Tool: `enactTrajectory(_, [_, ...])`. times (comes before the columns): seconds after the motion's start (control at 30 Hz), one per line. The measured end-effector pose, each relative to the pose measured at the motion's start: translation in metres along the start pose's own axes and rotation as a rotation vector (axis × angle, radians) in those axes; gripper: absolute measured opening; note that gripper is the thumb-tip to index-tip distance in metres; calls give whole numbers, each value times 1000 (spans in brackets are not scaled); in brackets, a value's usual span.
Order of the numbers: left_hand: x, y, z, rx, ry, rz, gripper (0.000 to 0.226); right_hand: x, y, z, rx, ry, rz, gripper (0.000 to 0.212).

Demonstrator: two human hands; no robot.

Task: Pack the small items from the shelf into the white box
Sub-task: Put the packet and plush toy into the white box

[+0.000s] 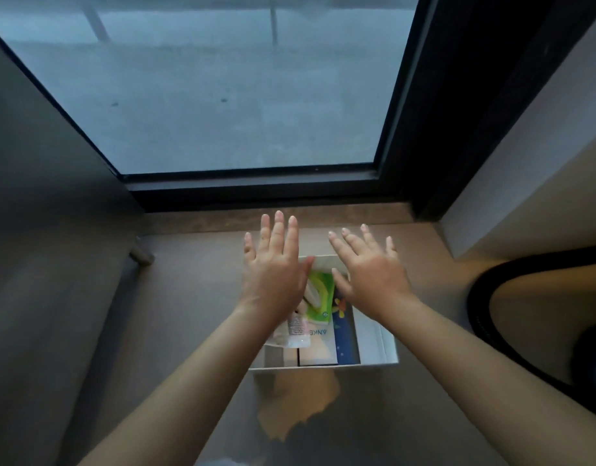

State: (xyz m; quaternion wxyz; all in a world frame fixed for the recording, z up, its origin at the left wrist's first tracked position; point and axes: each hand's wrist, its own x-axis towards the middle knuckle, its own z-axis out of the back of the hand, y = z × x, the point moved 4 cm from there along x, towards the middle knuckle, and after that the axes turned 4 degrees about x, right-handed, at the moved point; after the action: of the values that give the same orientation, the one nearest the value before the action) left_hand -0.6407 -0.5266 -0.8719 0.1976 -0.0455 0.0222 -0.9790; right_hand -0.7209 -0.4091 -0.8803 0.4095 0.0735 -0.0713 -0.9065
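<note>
White cardboard box (389, 348) sits on the brown surface (189, 297), with a green packet (320, 295) and a pale tube (298, 329) piled loosely inside. The left hand (276, 264) and right hand (370, 267) hover above, fingers spread, holding nothing. A careless press could crush or spill them.

1. This is most likely a room in a home or flat; the exact kind is hard to tell.
2. A large window (222, 95) in a dark frame (256, 188) looks out on grey.
3. Below it, a brown stone sill (205, 220) and a smooth ledge (189, 297) sit between plain walls (37, 196).
4. A white box (373, 338) holds small packaged household goods.
</note>
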Motion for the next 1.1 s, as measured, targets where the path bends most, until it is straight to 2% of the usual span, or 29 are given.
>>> enactTrajectory(0.33, [9,-43,198,-69,37,5,58,-33,23,222,145,-63,-44,56])
enactTrajectory(0.4, [15,-53,239,-98,29,7,57,-38,29,270,197,-118,-31,52])
enactTrajectory(0.5, [24,-67,303,-132,-8,11,53,-44,35,342,217,-203,-35,47])
enactTrajectory(0.63, [38,-85,390,-137,-99,-3,48,-54,42,425,220,-231,-59,46])
enactTrajectory(0.8, [42,-111,483,-101,-205,-83,43,-73,43,506,205,-266,-91,46])
enactTrajectory(0.93, [39,-133,539,-96,-192,-106,43,-92,40,560,191,-309,-139,46])
enactTrajectory(1.1, [30,-163,594,-73,-175,-124,47,-119,36,614,192,-284,-144,50])
